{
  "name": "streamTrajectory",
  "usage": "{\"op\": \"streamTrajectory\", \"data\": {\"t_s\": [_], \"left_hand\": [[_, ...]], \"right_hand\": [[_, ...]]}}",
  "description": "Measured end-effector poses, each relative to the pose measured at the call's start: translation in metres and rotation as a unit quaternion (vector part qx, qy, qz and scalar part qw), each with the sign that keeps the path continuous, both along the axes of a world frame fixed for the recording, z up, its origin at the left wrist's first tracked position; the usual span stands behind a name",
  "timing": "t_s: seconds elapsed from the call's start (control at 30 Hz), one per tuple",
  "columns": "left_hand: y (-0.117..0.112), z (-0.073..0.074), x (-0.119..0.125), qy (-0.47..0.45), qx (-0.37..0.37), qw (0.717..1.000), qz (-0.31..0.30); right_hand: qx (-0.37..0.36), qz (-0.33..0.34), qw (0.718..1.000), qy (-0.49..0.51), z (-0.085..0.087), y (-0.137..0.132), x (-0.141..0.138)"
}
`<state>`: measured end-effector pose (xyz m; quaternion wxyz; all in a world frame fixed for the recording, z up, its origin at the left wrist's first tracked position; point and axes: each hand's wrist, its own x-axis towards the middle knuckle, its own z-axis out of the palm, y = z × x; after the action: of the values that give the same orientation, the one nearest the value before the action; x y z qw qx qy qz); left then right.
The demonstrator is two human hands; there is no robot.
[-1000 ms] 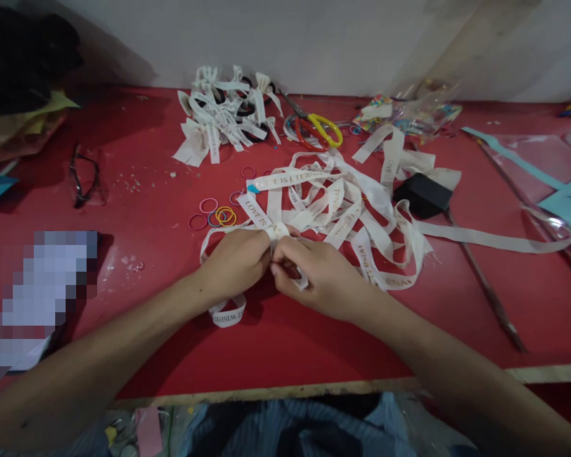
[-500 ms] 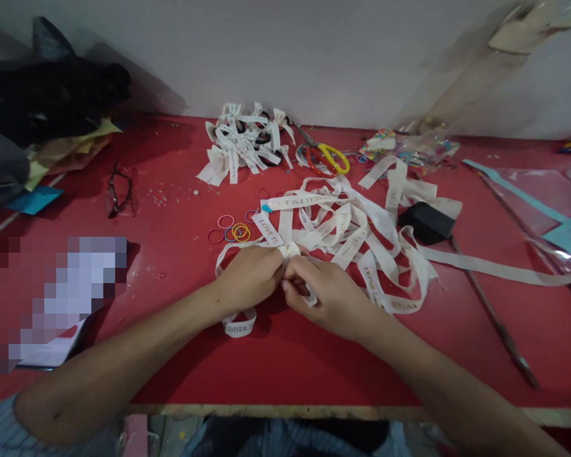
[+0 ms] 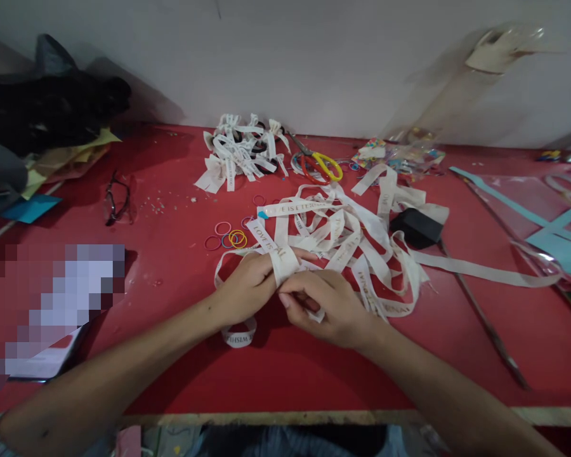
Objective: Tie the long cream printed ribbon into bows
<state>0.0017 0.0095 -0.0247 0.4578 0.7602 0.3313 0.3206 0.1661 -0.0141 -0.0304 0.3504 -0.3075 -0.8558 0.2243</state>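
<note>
My left hand [image 3: 245, 285] is over the red table, with a printed white ribbon [image 3: 284, 263] passing across its fingers; one finger points out to the right beyond it. My right hand [image 3: 330, 304] pinches the same ribbon between thumb and forefinger, close against the left hand, and a short white end pokes out under its curled fingers. Behind both hands spreads a loose heap of printed ribbon [image 3: 345, 238]. Several coloured rubber bands [image 3: 238, 238] lie left of the heap. A ribbon loop [image 3: 239, 336] rests below my left wrist.
Scissors [image 3: 321, 162] with red and yellow handles lie by a pile of tied white bows [image 3: 242, 152]. Spectacles [image 3: 117, 198] and a phone [image 3: 66, 336] are on the left. A black-headed stick [image 3: 483, 317], blue strips [image 3: 495, 200] and plastic packets [image 3: 409, 158] occupy the right.
My left fingers have straightened and the ribbon now lies broad across them. My right hand has shifted slightly right and down, still pinching. The view has tilted a little.
</note>
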Motion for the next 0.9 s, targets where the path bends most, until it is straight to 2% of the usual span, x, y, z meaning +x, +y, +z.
{"op": "streamTrajectory", "data": {"t_s": [0.07, 0.17, 0.23, 0.43, 0.6, 0.73, 0.9], "left_hand": [[-0.0014, 0.0001, 0.0009, -0.025, -0.046, 0.998, 0.019], [-0.0042, -0.0025, -0.0003, -0.052, -0.113, 0.991, 0.054], [-0.0058, -0.0043, -0.0023, -0.064, -0.124, 0.988, 0.062], [-0.0066, -0.0007, -0.0077, -0.022, -0.028, 0.997, 0.063], [-0.0039, 0.0022, -0.0087, 0.012, 0.018, 0.999, 0.048], [-0.0035, 0.0009, -0.0091, 0.03, 0.064, 0.996, 0.049], [-0.003, 0.0012, -0.0081, 0.085, 0.098, 0.987, 0.092]], "right_hand": [[-0.01, -0.011, 1.0, 0.024, 0.0006, -0.0009, -0.0004], [-0.079, -0.055, 0.994, 0.05, 0.0005, -0.0015, -0.0012], [-0.125, -0.077, 0.987, 0.059, 0.0001, -0.0014, -0.0021], [-0.136, -0.118, 0.982, 0.054, 0.0022, -0.0013, -0.0046], [-0.122, -0.142, 0.982, 0.038, 0.0025, 0.0001, -0.003], [-0.1, -0.139, 0.985, 0.015, 0.0023, 0.0033, -0.001], [-0.026, -0.1, 0.994, 0.019, 0.0075, 0.0052, 0.0004]]}}
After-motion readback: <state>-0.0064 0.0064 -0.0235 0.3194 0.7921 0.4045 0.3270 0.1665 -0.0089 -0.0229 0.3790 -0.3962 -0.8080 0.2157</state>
